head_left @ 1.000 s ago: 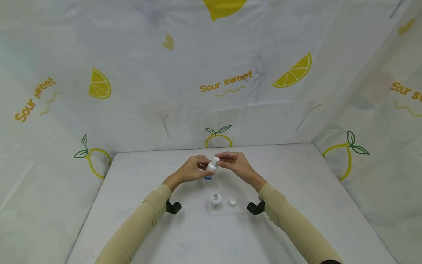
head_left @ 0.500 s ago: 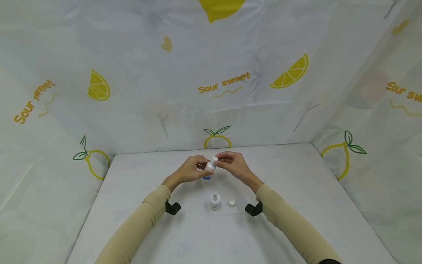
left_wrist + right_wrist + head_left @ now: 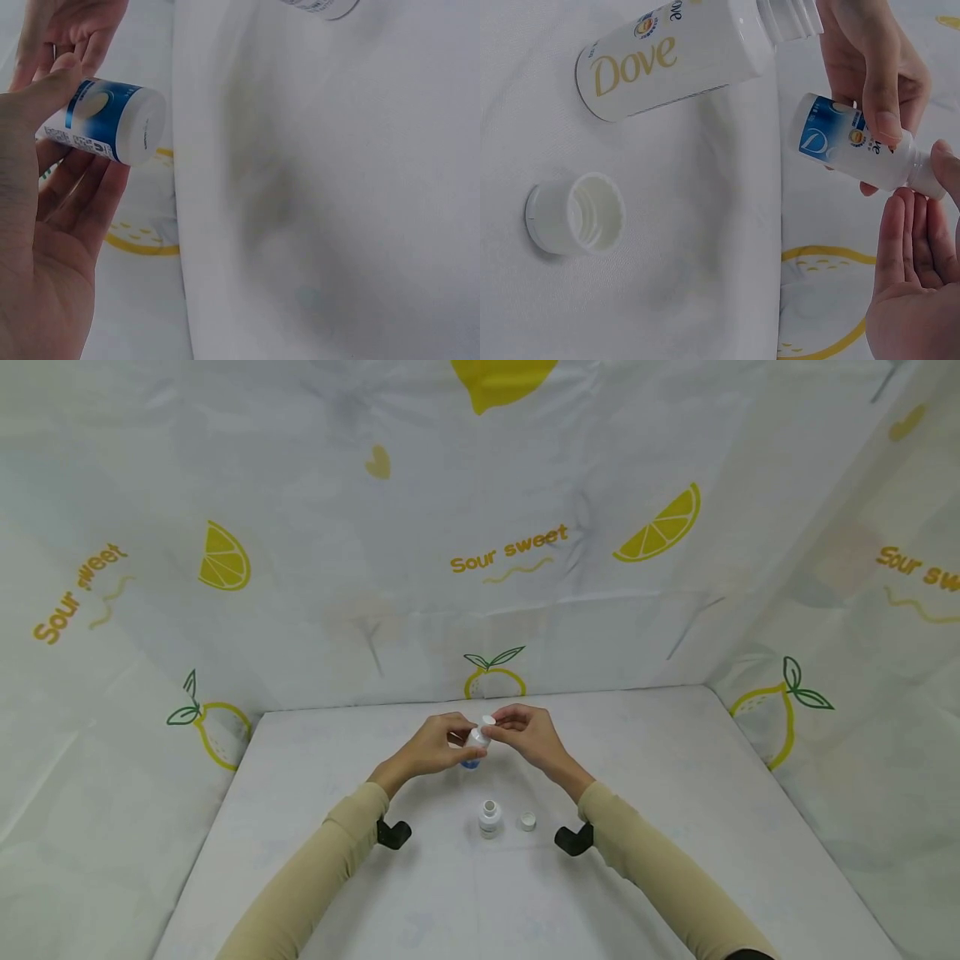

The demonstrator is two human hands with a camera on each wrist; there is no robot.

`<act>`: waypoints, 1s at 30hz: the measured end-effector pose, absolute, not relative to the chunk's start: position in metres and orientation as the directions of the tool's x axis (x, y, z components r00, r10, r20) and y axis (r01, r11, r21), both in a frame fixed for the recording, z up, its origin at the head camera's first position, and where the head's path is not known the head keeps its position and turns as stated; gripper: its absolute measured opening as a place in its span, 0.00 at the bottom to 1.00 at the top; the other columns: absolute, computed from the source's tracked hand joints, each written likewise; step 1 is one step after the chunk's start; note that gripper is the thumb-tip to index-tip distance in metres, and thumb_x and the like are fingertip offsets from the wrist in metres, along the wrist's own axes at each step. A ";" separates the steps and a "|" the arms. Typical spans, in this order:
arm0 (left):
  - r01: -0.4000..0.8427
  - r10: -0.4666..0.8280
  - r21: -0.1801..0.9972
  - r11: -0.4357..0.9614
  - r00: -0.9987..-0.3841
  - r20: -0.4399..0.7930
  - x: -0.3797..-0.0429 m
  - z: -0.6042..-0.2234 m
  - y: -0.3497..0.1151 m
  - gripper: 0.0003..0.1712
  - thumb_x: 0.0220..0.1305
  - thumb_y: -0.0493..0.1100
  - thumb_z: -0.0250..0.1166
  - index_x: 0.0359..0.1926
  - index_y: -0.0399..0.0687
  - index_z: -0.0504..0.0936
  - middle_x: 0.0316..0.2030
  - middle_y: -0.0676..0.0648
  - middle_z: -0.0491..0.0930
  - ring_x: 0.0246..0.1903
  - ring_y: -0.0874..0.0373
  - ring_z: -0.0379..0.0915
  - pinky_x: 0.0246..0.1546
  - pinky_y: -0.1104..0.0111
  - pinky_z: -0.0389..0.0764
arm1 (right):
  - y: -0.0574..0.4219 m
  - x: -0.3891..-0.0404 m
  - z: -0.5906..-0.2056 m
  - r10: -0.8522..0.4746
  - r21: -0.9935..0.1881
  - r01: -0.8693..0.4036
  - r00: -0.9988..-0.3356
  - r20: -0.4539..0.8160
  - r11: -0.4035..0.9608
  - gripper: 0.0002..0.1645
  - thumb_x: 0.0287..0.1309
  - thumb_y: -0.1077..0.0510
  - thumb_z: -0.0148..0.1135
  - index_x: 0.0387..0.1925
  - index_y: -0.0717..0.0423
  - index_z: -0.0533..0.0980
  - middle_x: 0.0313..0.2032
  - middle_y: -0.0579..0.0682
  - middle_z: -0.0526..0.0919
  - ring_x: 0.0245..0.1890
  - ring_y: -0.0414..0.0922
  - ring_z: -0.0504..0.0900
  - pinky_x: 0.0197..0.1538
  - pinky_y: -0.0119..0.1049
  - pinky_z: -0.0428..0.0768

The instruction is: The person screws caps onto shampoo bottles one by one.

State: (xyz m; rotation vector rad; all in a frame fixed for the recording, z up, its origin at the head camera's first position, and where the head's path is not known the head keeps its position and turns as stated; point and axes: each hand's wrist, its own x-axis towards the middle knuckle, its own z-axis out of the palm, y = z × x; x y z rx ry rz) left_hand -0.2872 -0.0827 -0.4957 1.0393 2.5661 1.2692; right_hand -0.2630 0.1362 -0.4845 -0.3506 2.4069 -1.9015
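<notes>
My left hand [image 3: 437, 745] grips a small white bottle [image 3: 832, 135] with a blue band and Dove lettering, tilted above the table. Its white cap [image 3: 927, 176] is on the neck, and my right hand [image 3: 534, 735] pinches it between thumb and fingertips. In the left wrist view the bottle's flat base points away from the hands. Nearer me on the table stands a second white Dove bottle [image 3: 490, 819], uncapped, its threaded neck bare. Just right of it lies a loose white cap [image 3: 528, 821], hollow side up.
The white-covered table [image 3: 337, 877] meets an upright white cloth [image 3: 420, 635] printed with lemons along its far edge. More of this cloth rises at both sides. Black wrist mounts [image 3: 393, 834] sit under both forearms.
My right thumb has shifted left across the front of the cap, and the right wrist has come slightly inward. The left hand keeps its grip; the standing bottle and loose cap stay put.
</notes>
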 end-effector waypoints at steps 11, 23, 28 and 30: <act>0.537 0.604 0.718 0.443 -0.770 0.204 -0.287 -0.496 -0.082 0.20 0.55 0.55 0.72 0.46 0.52 0.85 0.35 0.56 0.79 0.37 0.66 0.76 0.43 0.76 0.84 | 0.131 -0.260 -0.483 -0.136 -0.965 -0.106 -0.988 0.075 0.239 0.23 0.48 0.45 0.74 0.41 0.55 0.80 0.39 0.53 0.86 0.36 0.39 0.86 0.42 0.30 0.85; 0.548 0.601 0.704 0.452 -0.770 0.214 -0.286 -0.494 -0.084 0.22 0.54 0.56 0.72 0.47 0.53 0.85 0.34 0.56 0.78 0.37 0.64 0.75 0.44 0.75 0.84 | 0.127 -0.258 -0.483 -0.089 -0.957 -0.078 -0.995 0.055 0.279 0.28 0.46 0.41 0.75 0.40 0.57 0.79 0.39 0.56 0.85 0.35 0.39 0.85 0.41 0.29 0.83; 0.554 0.604 0.701 0.450 -0.767 0.219 -0.287 -0.495 -0.084 0.22 0.54 0.56 0.72 0.47 0.53 0.85 0.34 0.56 0.78 0.37 0.64 0.75 0.44 0.75 0.84 | 0.126 -0.257 -0.482 -0.078 -0.957 -0.062 -0.996 0.042 0.283 0.27 0.45 0.39 0.75 0.38 0.54 0.79 0.37 0.52 0.86 0.35 0.40 0.85 0.41 0.30 0.82; 0.553 0.604 0.703 0.448 -0.767 0.218 -0.287 -0.495 -0.085 0.22 0.54 0.57 0.72 0.47 0.52 0.85 0.35 0.56 0.78 0.37 0.64 0.76 0.44 0.75 0.84 | 0.126 -0.257 -0.482 -0.078 -0.958 -0.056 -0.996 0.035 0.282 0.27 0.45 0.39 0.75 0.39 0.53 0.79 0.38 0.51 0.86 0.36 0.40 0.85 0.41 0.30 0.83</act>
